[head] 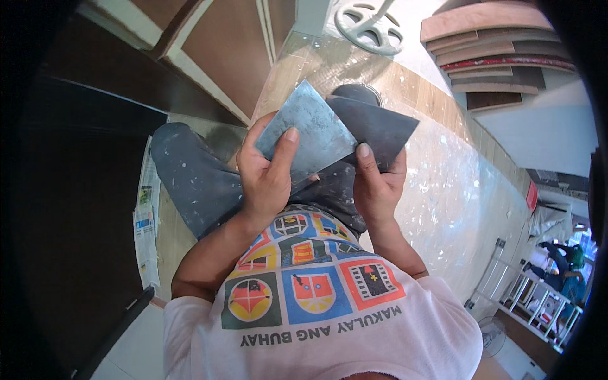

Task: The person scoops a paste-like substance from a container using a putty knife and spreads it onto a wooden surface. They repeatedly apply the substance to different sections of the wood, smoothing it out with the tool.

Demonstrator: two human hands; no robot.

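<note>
My left hand [270, 166] holds a flat, square grey sheet [311, 130] with dark smudges, its thumb on the upper face and its fingers beneath. In my right hand [380, 183] is a darker grey sheet [380, 126], which looks like sandpaper, pinched between thumb and fingers. The lighter sheet's right corner meets or overlaps the dark sheet near my right thumb. Both sheets are above my lap, over dark trousers [194, 175] specked with paint. Whether something lies under the sheets is hidden.
Brown panelled doors [228, 52] stand at the upper left, with newspaper [146, 237] along a dark panel's edge. A round fan base [370, 28] is at the top. Stacked boards [489, 21] lie upper right. The floor [441, 190] is paint-spattered. Beyond a white metal rack [536, 297], a person [563, 270] is partly visible.
</note>
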